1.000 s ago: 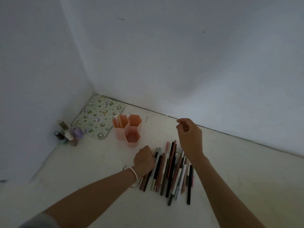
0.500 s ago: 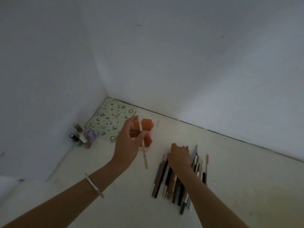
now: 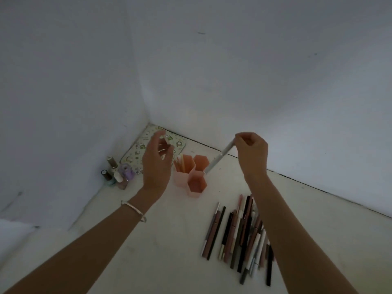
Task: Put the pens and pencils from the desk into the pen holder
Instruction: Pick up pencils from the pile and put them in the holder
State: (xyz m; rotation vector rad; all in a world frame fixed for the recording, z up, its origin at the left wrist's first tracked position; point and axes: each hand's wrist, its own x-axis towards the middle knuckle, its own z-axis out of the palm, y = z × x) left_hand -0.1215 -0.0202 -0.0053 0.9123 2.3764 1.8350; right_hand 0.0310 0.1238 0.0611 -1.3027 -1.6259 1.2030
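A pink pen holder (image 3: 192, 172) made of three hexagonal cups stands on the white desk near the corner; its left cup has a few pale pens (image 3: 180, 163) in it. My left hand (image 3: 157, 164) hovers just left of the holder, fingers apart and holding nothing. My right hand (image 3: 251, 152) is raised to the right of the holder and pinches the top of a grey-white pen (image 3: 219, 159), which slants down toward the holder's right side. Several pens and pencils (image 3: 241, 234) lie in a row on the desk below my right forearm.
A floral patterned pouch (image 3: 137, 149) lies in the corner behind the holder. A few small bottles (image 3: 117, 174) stand by the left wall. White walls close off the desk at the back and left.
My left hand let go of its pen at the holder and now is open. My right hand rose from the row with a grey-white pen toward the holder. The camera shifted.
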